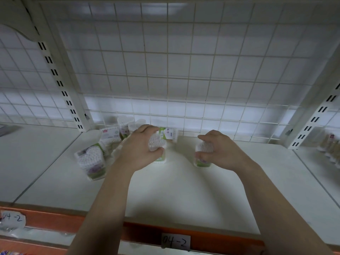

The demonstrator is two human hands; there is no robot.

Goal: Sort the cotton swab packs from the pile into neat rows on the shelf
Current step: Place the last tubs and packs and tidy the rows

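Observation:
A pile of clear cotton swab packs (110, 137) lies at the back left of the white shelf (174, 190), with one heart-shaped pack (91, 162) standing nearer the front. My left hand (138, 150) grips the top of an upright swab pack (157, 144) at the pile's right edge. My right hand (219, 150) grips another upright pack (202, 155) that stands on the shelf about a hand's width to the right. A pack with a green label (169, 134) lies behind my left hand against the wire grid.
A white wire grid (184, 80) backs the shelf. Slotted uprights (60, 85) stand on both sides. An orange front rail (211, 238) carries a "04-2" label (175, 242). The neighbouring bay on the right holds more packs (329, 146).

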